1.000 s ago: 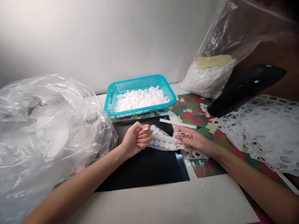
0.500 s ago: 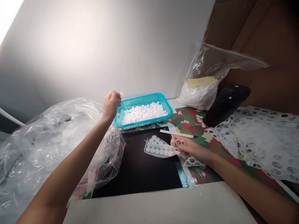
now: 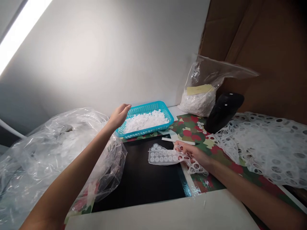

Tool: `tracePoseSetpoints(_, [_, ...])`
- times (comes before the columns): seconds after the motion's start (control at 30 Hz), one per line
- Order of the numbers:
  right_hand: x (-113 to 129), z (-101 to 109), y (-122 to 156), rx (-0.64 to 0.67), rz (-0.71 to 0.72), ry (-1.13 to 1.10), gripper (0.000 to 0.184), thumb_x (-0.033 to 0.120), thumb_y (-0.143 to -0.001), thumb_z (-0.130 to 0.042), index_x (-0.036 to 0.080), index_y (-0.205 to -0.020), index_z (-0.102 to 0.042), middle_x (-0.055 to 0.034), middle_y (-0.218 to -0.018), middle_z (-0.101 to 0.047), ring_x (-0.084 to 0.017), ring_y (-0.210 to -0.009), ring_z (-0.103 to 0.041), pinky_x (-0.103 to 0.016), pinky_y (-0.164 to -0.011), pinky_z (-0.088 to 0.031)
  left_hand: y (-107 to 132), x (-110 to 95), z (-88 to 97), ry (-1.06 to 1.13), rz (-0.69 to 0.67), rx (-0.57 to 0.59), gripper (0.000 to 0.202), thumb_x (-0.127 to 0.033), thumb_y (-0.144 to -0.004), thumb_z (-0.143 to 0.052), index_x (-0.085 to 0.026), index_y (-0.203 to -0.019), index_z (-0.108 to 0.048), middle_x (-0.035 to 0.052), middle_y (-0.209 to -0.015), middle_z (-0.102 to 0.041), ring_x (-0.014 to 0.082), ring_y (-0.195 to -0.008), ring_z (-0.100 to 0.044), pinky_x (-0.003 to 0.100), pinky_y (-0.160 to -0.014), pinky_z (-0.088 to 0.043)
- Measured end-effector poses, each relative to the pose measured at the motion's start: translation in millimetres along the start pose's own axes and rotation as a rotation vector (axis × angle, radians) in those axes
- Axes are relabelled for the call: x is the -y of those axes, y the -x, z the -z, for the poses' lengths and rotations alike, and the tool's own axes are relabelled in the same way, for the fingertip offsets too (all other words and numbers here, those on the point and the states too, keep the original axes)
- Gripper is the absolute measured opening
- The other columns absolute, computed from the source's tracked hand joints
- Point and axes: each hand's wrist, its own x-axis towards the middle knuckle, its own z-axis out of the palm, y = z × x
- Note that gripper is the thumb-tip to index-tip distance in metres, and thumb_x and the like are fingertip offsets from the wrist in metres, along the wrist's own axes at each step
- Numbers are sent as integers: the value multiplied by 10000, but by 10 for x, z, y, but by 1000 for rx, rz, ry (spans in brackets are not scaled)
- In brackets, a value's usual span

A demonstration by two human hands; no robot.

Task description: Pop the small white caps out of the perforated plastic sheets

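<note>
Corner workbench from head height, with both arms reaching in from the bottom. Behind, a pale wall (image 3: 96, 64), and at 1 o'clock, brown cardboard (image 3: 254, 54). At 8 o'clock, a large crumpled heap of clear plastic sheeting (image 3: 45, 166). At 3 o'clock, a white perforated plastic sheet (image 3: 268, 147), dense with round holes. At the centre, a black sheet (image 3: 136, 179) beside a red-and-green camouflage-print mat (image 3: 192, 126); along the bottom edge, a white board (image 3: 163, 217). Toward 1 o'clock, a zip bag of white discs (image 3: 198, 102) with a pale yellow label (image 3: 199, 89), and just beside it a black oblong object (image 3: 224, 111). At 12 o'clock, a turquoise plastic basket (image 3: 165, 110) heaped with loose white plastic discs (image 3: 144, 123).

Near the centre, a perforated white plastic strip (image 3: 163, 156), flat on the black sheet, long axis from 9 to 3 o'clock, rows of discs seated in its left part, empty holes at its right end. Right hand (image 3: 189, 153), the nearer one: fingers curled over that right end, apparently clamped on it, thumb hidden. Left hand (image 3: 118, 116): open, fingers together, nothing visible in it, raised over the basket's left corner, well apart from the strip, which lies toward 4 o'clock from it. Just above the strip, a white marker (image 3: 176, 140).
</note>
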Motion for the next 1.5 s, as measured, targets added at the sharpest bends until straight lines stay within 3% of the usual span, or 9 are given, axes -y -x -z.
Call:
tracePoseSetpoints(0.2, [18, -34, 26, -20, 127, -11, 82, 226, -717, -435, 201, -691, -361, 36, -623, -424, -102, -506, -320, -216, -466, -238, 277, -326, 88, -488, -470, -73, 347, -357, -893, -416, -144, -1146, -522, 147, -1410, -368, 308, -1342, -263, 545, -1093, -171])
tracePoseSetpoints(0.4, [28, -51, 30, -214, 318, 307, 300, 328, -857, -535, 191, -625, -400, 44, -591, -396, -119, -550, -355, -243, -526, -278, 602, -474, -226, -337, -675, 458, 294, -310, -917, -398, -185, -1149, -527, 87, -1228, -548, 207, -1121, -528, 365, -962, -429])
tracePoseSetpoints(0.67, [34, -73, 33, -271, 578, 389, 303, 297, -910, -505, 193, -642, -410, 6, -776, -427, -153, -756, -440, -265, -685, -341, 920, -573, -634, -96, -682, 596, 406, -301, -911, -438, -146, -1285, -414, 134, -1254, -530, 224, -1164, -486, 361, -966, -401])
tracePoseSetpoints(0.8, [40, -58, 32, -229, 533, 216, 288, 333, -918, -501, 193, -674, -441, 11, -766, -456, -135, -711, -435, -248, -668, -359, 872, -605, -703, 38, -609, 675, 297, -336, -914, -429, -136, -1102, -543, 111, -1039, -612, 191, -940, -564, 322, -828, -439])
tracePoseSetpoints(0.93, [36, -47, 26, -215, 377, 19, 271, 391, -890, -554, 196, -720, -470, 38, -680, -438, -99, -583, -397, -203, -533, -331, 765, -603, -652, 281, -406, 824, 340, -408, -914, -397, -130, -816, -565, 16, -725, -532, 105, -662, -475, 227, -602, -392])
tracePoseSetpoints(1.1, [45, -110, 80, -28, 208, -242, 264, 386, -808, -667, 229, -856, -460, 55, -667, -500, -82, -535, -428, -173, -476, -315, 919, -760, -341, 381, -206, 896, 332, -426, -903, -416, -135, -812, -547, -21, -663, -433, 66, -575, -376, 184, -487, -301])
tracePoseSetpoints(1.3, [-94, -317, 124, 175, 39, -96, 325, 409, -735, -729, 164, -920, -622, 30, -646, -546, -82, -549, -463, -180, -502, -337, 1268, -723, -137, 144, -286, 898, 284, -342, -918, -406, -155, -757, -546, -44, -561, -399, 61, -482, -311, 187, -431, -265])
tracePoseSetpoints(1.4, [-166, -381, 98, 110, 11, 39, 280, 412, -767, -692, 135, -779, -649, -7, -698, -608, -98, -596, -515, -199, -556, -382, 1409, -528, -231, -91, -397, 677, 201, -279, -908, -428, -155, -930, -585, 35, -784, -587, 108, -626, -496, 222, -548, -393])
tracePoseSetpoints(1.5, [-200, -386, 79, 77, 12, 96, 279, 411, -782, -675, 134, -768, -650, -14, -704, -630, -106, -609, -537, -206, -574, -394, 1646, -431, -324, -272, -475, 422, 208, -249, -899, -437, -159, -1054, -541, 112, -1048, -585, 190, -861, -550, 324, -728, -447])
